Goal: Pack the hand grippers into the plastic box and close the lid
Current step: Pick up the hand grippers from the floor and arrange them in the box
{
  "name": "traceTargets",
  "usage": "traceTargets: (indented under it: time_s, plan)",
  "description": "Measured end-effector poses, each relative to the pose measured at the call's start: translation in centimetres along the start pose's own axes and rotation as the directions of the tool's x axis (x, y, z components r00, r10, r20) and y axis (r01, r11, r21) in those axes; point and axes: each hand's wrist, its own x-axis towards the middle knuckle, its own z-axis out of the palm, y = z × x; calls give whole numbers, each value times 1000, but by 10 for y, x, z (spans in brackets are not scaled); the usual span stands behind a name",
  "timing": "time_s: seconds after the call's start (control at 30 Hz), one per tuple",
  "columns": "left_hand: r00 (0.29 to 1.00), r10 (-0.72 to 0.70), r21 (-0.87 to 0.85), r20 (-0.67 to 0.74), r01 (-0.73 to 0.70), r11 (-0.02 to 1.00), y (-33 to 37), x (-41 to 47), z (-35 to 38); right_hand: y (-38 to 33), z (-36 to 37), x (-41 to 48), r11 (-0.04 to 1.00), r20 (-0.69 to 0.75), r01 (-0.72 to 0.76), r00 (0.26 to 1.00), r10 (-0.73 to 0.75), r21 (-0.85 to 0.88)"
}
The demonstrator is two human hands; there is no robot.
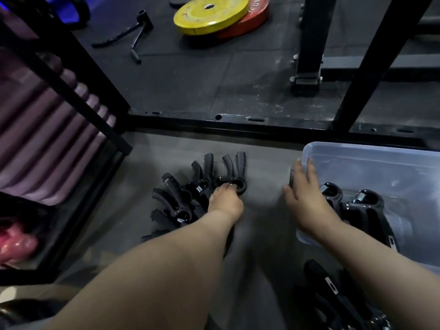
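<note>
Several black hand grippers lie in a pile on the grey floor in front of me. My left hand reaches into the pile, its fingers curled round the spring end of the rightmost hand gripper. A clear plastic box stands open at the right, with two hand grippers inside. My right hand rests with straight fingers on the box's left wall. No lid is in view.
More black hand grippers lie on the floor at the bottom right. A black rack frame with purple rolls stands to the left. A black steel base rail crosses behind the pile. Yellow and red weight plates lie further back.
</note>
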Motion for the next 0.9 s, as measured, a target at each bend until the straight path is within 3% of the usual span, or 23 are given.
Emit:
traceTargets:
  time_s: [0.1, 0.27, 0.4, 0.5, 0.77, 0.9]
  plan:
    - [998, -30, 20, 46, 29, 999, 10, 11, 1, -1, -1, -1, 1000, -8, -12, 1000, 12, -13]
    - [988, 41, 256, 151, -79, 964, 22, 34, 7, 1, -3, -2, 1000, -1, 4, 1000, -4, 10]
    - [986, -104, 359, 128, 52, 932, 26, 46, 14, -2, -3, -3, 1000, -3, 3, 1000, -3, 3]
    - [987, -120, 375, 104, 72, 924, 26, 51, 25, -4, -3, -3, 1000, -2, -1, 1000, 1, -30]
    - [997, 62, 465, 40, -73, 882, 21, 40, 53, -3, -5, -3, 1000, 24, 18, 1000, -18, -11]
    - [982, 185, 385, -34, -158, 909, 28, 33, 56, -1, -5, -2, 1000, 33, 13, 999, -14, 14]
